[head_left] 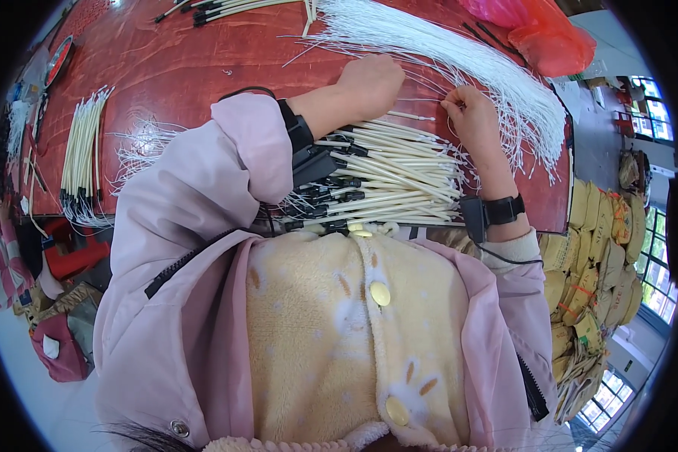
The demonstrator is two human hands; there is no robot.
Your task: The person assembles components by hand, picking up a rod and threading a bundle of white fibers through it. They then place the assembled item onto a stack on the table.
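Observation:
My left hand (369, 87) is closed, knuckles up, above a pile of cream-coloured sticks (407, 169) with black end pieces and thin white strings. Its fingers are turned away, so what it grips is hidden. One cream stick (410, 115) pokes out just below this hand. Opposite it, my right hand (471, 113) pinches a thin white string (422, 99), which stretches across the gap between both hands. Behind and beside the right hand spreads a large bundle of loose white strings (459, 60).
The red table (181, 68) carries a neat row of sticks (85, 151) at left and more sticks (233, 9) at the far edge. A red plastic bag (554, 41) lies at far right. Beyond the table's right edge are stacked sacks (595, 248).

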